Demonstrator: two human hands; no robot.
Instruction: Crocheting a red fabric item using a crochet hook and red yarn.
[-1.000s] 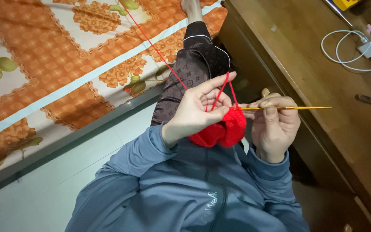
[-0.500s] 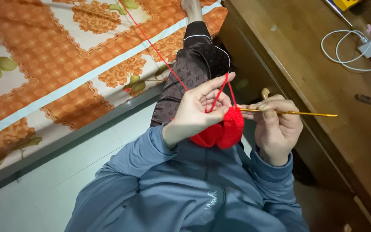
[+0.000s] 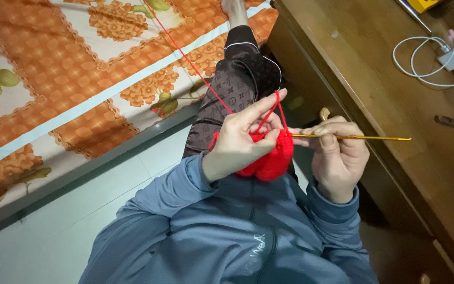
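Left hand [image 3: 240, 142] pinching red crochet [image 3: 271, 160], yarn [image 3: 195, 66] over forefinger, right hand [image 3: 337, 158] gripping gold hook [image 3: 358, 138], beside bench [image 3: 374, 94]

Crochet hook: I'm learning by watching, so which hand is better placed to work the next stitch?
Right hand: it grips the gold crochet hook at the red piece; left hand tensions the yarn.

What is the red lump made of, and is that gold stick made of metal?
The red lump looks like soft yarn worked into loops: it is fuzzy and matte, with a red strand running off it. The gold stick looks like metal, thin, straight and shiny, though coated plastic cannot be ruled out.
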